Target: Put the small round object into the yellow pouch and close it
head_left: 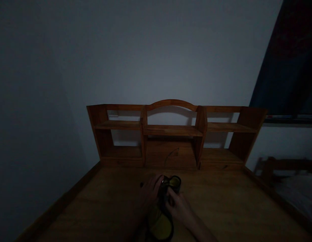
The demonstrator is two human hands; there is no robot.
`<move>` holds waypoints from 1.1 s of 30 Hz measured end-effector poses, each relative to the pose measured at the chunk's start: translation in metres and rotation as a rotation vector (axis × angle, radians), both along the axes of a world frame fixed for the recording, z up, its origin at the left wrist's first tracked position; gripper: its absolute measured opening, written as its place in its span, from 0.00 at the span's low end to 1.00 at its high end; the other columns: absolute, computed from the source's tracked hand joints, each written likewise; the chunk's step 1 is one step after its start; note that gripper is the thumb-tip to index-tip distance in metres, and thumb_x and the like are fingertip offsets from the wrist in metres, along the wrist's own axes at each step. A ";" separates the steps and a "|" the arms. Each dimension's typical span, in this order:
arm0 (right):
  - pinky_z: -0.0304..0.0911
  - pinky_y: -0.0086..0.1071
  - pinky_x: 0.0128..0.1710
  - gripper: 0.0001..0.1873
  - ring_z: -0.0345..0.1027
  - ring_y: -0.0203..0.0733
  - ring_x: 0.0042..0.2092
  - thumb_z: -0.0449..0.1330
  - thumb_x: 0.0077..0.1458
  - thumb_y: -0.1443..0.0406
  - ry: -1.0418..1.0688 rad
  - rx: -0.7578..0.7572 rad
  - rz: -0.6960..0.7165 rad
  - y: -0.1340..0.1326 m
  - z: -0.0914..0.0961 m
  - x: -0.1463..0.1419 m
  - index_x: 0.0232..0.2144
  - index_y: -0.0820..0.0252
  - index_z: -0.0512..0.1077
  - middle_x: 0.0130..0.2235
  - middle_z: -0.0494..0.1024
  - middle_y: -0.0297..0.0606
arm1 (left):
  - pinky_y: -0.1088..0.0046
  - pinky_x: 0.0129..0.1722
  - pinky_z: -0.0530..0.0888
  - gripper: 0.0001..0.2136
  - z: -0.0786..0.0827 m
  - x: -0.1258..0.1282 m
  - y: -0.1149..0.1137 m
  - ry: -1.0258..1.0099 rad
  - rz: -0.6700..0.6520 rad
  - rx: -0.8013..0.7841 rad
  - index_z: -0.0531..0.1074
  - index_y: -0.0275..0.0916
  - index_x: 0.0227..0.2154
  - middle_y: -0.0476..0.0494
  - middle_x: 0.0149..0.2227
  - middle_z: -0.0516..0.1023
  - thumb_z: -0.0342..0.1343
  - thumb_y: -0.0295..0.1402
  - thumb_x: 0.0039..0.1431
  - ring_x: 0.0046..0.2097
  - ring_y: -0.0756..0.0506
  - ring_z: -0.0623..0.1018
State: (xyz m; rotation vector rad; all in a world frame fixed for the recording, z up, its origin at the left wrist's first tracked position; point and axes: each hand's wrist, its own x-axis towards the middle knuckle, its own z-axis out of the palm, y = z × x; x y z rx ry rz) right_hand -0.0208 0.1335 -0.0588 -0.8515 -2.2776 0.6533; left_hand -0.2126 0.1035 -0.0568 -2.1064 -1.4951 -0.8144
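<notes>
Fingers point(158, 179) of left hand point(148, 192) bunched, slightly curled, laid over the left side of the black item point(162, 197); too dim to tell if they grip. Item sits mid-counter point(102, 198), near edge toward the wearer, far end toward the rack point(171, 130). Right hand point(179, 205) on its right side, thumb and index drawn together, looks like a pinch on the black part; exact contact unclear. My take for handling: left steadies, right works in small moves, keep the near loop flat so nothing twists, add light. Count, left to right: one small dark bit point(141, 184) just beside the left hand, two hands, one black item with two yellow patches (large near, small far). Behind: one rack, three bays. Far right: one dark curtain-like panel point(284, 74).
</notes>
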 end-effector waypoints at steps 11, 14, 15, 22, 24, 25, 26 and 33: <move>0.62 0.29 0.31 0.18 0.75 0.44 0.31 0.49 0.59 0.67 -0.123 0.375 -0.084 0.024 -0.019 0.018 0.51 0.63 0.68 0.34 0.80 0.43 | 0.58 0.56 0.70 0.32 -0.007 -0.009 0.010 -0.145 0.020 -0.019 0.52 0.41 0.63 0.35 0.61 0.64 0.56 0.31 0.57 0.59 0.38 0.68; 0.63 0.30 0.32 0.18 0.75 0.43 0.32 0.48 0.60 0.67 -0.118 0.373 -0.058 0.023 -0.017 0.015 0.50 0.62 0.68 0.36 0.80 0.44 | 0.58 0.55 0.70 0.32 -0.009 -0.009 0.012 -0.157 0.038 -0.058 0.53 0.41 0.63 0.36 0.61 0.63 0.56 0.32 0.57 0.59 0.38 0.67; 0.63 0.29 0.33 0.17 0.75 0.43 0.33 0.48 0.61 0.67 -0.116 0.357 -0.040 0.022 -0.015 0.014 0.50 0.61 0.68 0.36 0.80 0.43 | 0.58 0.55 0.70 0.32 -0.009 -0.009 0.012 -0.159 0.040 -0.066 0.53 0.40 0.63 0.36 0.61 0.63 0.56 0.32 0.56 0.59 0.38 0.67; 0.64 0.27 0.37 0.28 0.76 0.42 0.40 0.49 0.60 0.70 -0.252 0.230 0.042 0.009 0.012 0.014 0.62 0.51 0.60 0.45 0.80 0.39 | 0.58 0.56 0.69 0.34 -0.006 -0.006 0.007 -0.136 -0.009 -0.108 0.51 0.39 0.64 0.35 0.61 0.63 0.56 0.30 0.55 0.59 0.39 0.66; 0.63 0.27 0.36 0.34 0.76 0.42 0.39 0.51 0.58 0.71 -0.339 0.234 0.001 0.006 0.018 0.014 0.65 0.48 0.52 0.45 0.80 0.39 | 0.57 0.56 0.68 0.33 -0.005 -0.005 0.006 -0.114 -0.024 -0.105 0.51 0.39 0.64 0.35 0.61 0.62 0.55 0.31 0.57 0.60 0.38 0.66; 0.63 0.27 0.35 0.37 0.76 0.43 0.38 0.51 0.57 0.71 -0.376 0.242 -0.023 0.005 0.020 0.014 0.66 0.47 0.49 0.45 0.80 0.38 | 0.57 0.56 0.68 0.32 -0.005 -0.005 0.005 -0.101 -0.030 -0.097 0.51 0.40 0.65 0.35 0.62 0.62 0.53 0.31 0.57 0.60 0.38 0.66; 0.62 0.27 0.35 0.38 0.76 0.43 0.38 0.52 0.57 0.71 -0.407 0.252 -0.047 0.004 0.021 0.013 0.67 0.47 0.48 0.45 0.80 0.38 | 0.57 0.56 0.68 0.32 -0.005 -0.005 0.005 -0.087 -0.036 -0.088 0.50 0.40 0.65 0.35 0.62 0.62 0.52 0.30 0.58 0.60 0.38 0.65; 0.63 0.28 0.37 0.35 0.76 0.44 0.37 0.51 0.57 0.71 -0.352 0.162 -0.067 0.004 0.017 0.008 0.66 0.49 0.53 0.41 0.81 0.42 | 0.58 0.57 0.67 0.31 -0.005 -0.005 0.003 -0.029 -0.027 -0.024 0.48 0.41 0.66 0.37 0.63 0.61 0.48 0.25 0.60 0.62 0.40 0.64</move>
